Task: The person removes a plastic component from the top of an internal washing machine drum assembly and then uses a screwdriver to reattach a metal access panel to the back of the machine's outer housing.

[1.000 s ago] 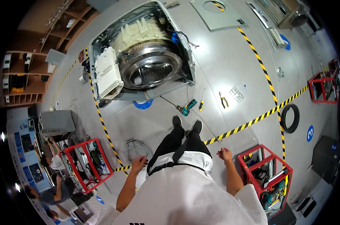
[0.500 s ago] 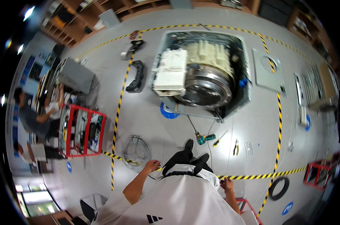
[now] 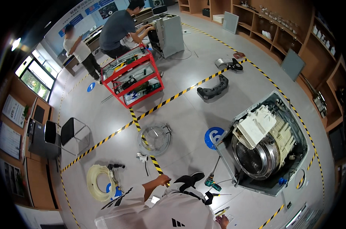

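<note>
My left hand (image 3: 163, 180) hangs at my left side, its fingers loosely curled together with nothing visible in them. Low on my right, my right hand (image 3: 222, 220) is partly cut off from view by my shirt; its bent fingers are a little apart and I see nothing held. Just past it in the picture lie yellow-handled pliers (image 3: 222, 211) on the floor. A green cordless drill (image 3: 212, 183) with a long bit and a screwdriver (image 3: 221, 195) lie by my feet. To the right stands an opened front-loading washing machine (image 3: 274, 143), drum and white drawer housing exposed.
A round transparent door (image 3: 154, 139) lies ahead; a cream ring (image 3: 98, 183) is at left. A dark counterweight (image 3: 214, 88) lies farther off. Beyond striped floor tape stands a red tool cart (image 3: 133, 76); two people are near it. Chairs (image 3: 68, 131) stand left, shelves (image 3: 272, 30) far right.
My view has swung left, so the washing machine now sits at the right and the cart nearer the middle. The cream ring and chairs have come into view. Both hands stay low at my sides.
</note>
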Demonstrator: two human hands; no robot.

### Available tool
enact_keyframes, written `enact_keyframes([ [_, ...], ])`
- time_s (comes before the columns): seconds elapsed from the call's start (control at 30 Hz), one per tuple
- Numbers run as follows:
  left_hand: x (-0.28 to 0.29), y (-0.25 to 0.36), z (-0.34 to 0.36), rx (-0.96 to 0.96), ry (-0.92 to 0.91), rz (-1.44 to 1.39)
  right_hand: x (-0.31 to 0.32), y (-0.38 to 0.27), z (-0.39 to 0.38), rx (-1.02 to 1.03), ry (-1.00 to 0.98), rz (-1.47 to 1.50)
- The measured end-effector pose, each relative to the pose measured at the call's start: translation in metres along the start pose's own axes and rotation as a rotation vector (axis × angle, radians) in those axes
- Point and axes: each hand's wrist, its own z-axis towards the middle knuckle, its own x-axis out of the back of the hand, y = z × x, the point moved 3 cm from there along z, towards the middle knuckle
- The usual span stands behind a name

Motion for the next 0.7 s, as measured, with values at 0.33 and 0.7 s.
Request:
enact_keyframes([
  [0.33,-0.017,0.001,-0.018,0.369,0.024,-0.306,-0.052,-0.079,-0.003,-0.286,0.219,-0.009],
  [0.7,0.021,0.063,0.009,0.166,0.104,-0.352,0.037,0.155,0.018,-0.175,0.047,-0.431],
])
